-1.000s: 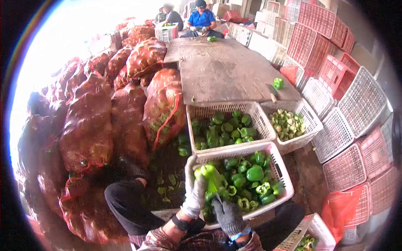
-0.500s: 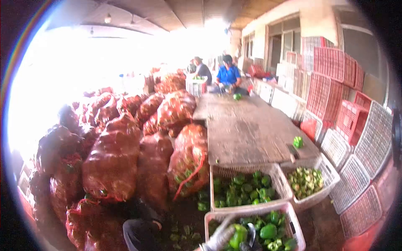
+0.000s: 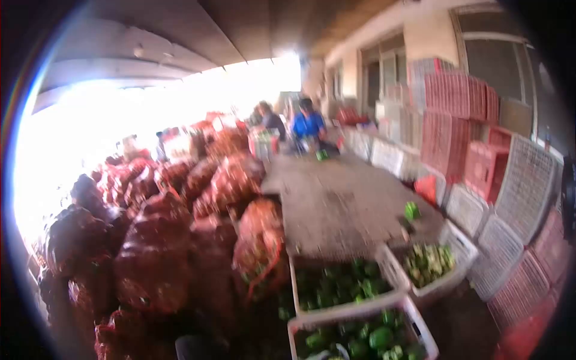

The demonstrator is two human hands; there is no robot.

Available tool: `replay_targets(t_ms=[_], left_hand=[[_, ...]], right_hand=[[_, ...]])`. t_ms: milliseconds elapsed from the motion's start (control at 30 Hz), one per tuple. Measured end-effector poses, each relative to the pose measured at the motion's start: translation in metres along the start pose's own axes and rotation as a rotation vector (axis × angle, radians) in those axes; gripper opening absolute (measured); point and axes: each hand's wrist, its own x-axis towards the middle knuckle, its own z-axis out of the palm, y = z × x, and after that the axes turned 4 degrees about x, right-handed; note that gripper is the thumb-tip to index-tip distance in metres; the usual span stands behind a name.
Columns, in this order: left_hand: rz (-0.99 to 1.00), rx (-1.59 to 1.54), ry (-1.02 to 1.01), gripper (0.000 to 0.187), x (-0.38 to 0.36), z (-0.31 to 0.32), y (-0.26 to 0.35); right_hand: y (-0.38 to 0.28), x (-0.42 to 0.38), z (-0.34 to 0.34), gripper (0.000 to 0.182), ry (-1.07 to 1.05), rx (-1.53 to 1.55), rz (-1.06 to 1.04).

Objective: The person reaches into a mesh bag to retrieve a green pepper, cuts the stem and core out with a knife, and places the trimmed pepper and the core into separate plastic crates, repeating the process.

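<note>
I am looking up, so my hands are not showing; I cannot tell if they are gripping anything. The white crate (image 3: 420, 327) of green peppers (image 3: 380, 338) is sitting low, right in front of me.

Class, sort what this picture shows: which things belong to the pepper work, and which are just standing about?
Belonging to the work:
near crate of green peppers
second crate of peppers
crate of cut pieces

Standing about:
red mesh sacks
stacked empty crates
wooden table

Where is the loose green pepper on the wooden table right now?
In the head view the loose green pepper sits at the right edge of the wooden table, just beyond the white crate of cut pieces.
</note>
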Motion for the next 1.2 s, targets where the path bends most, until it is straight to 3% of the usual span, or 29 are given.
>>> replay_targets(t_ms=[33,133,167,200,267,300,367,400,433,500,533,633,667,700,767,867,967,1000,1100,1133,1200], left_hand=[[-0.137,-0.253,-0.068,0.020,-0.001,0.004,0.007],[-0.023,0.547,-0.197,0.043,-0.011,0.046,0.066],[0.020,0.533,-0.219,0.040,-0.009,0.050,0.058],[-0.079,0.439,-0.256,0.042,-0.009,0.059,0.060],[-0.174,0.335,-0.324,0.046,-0.005,0.067,0.055],[-0.171,0.325,-0.362,0.048,-0.004,0.067,0.046],[-0.213,0.372,-0.407,0.057,0.003,0.064,0.029],[-0.286,0.326,-0.363,0.062,0.005,0.060,0.021],[-0.414,-0.095,-0.402,0.054,0.005,0.061,0.015],[-0.318,0.215,-0.404,0.055,0.016,0.057,0.004],[-0.269,0.283,-0.370,0.058,0.019,0.060,-0.001],[-0.251,0.138,-0.076,0.061,0.035,0.069,-0.032],[-0.164,0.193,-0.013,0.062,0.045,0.071,-0.038],[-0.104,0.263,-0.004,0.061,0.053,0.072,-0.038],[-0.157,0.340,0.050,0.058,0.062,0.077,-0.038],[-0.276,0.357,-0.042,0.051,0.060,0.078,-0.028],[-0.183,0.331,-0.047,0.044,0.054,0.074,-0.031],[-0.186,0.235,-0.014,0.039,0.053,0.075,-0.036],[-0.089,0.022,-0.064,0.037,0.048,0.072,-0.051],[-0.091,0.011,-0.049,0.036,0.046,0.071,-0.057],[-0.095,-0.010,-0.024,0.035,0.046,0.088,-0.044]], right_hand=[[0.004,-0.009,-0.004,0.065,-0.020,-0.032,-0.027],[0.011,-0.036,-0.020,0.070,-0.124,-0.141,-0.144],[0.013,-0.044,-0.027,0.071,-0.157,-0.126,-0.149],[0.015,-0.055,-0.032,0.072,-0.187,-0.083,-0.116],[0.005,-0.066,-0.041,0.073,-0.236,0.224,0.130],[0.016,-0.074,-0.042,0.070,-0.182,0.072,0.107],[0.044,-0.086,-0.055,0.066,-0.349,-0.033,0.292],[0.056,-0.087,-0.057,0.062,-0.365,0.060,0.197],[0.062,-0.092,-0.058,0.061,-0.306,0.180,0.240],[0.069,-0.099,-0.058,0.059,-0.182,0.417,0.309],[0.105,-0.105,-0.046,0.051,-0.045,0.586,0.380],[0.101,-0.077,-0.061,0.048,0.044,0.102,0.318],[0.091,-0.066,-0.067,0.047,0.106,-0.025,0.305],[0.090,-0.054,-0.071,0.054,0.144,0.062,0.201],[0.074,-0.049,-0.083,0.053,0.181,-0.233,-0.006],[0.075,-0.046,-0.091,0.047,-0.011,-0.155,-0.041],[0.081,-0.040,-0.087,0.044,0.019,-0.039,-0.164],[0.083,-0.041,-0.081,0.046,0.081,-0.028,-0.125],[0.083,-0.042,-0.068,0.017,0.278,0.204,0.214],[0.083,-0.040,-0.067,0.021,0.373,0.413,0.541],[0.173,-0.064,-0.036,0.027,0.460,0.244,0.320]])
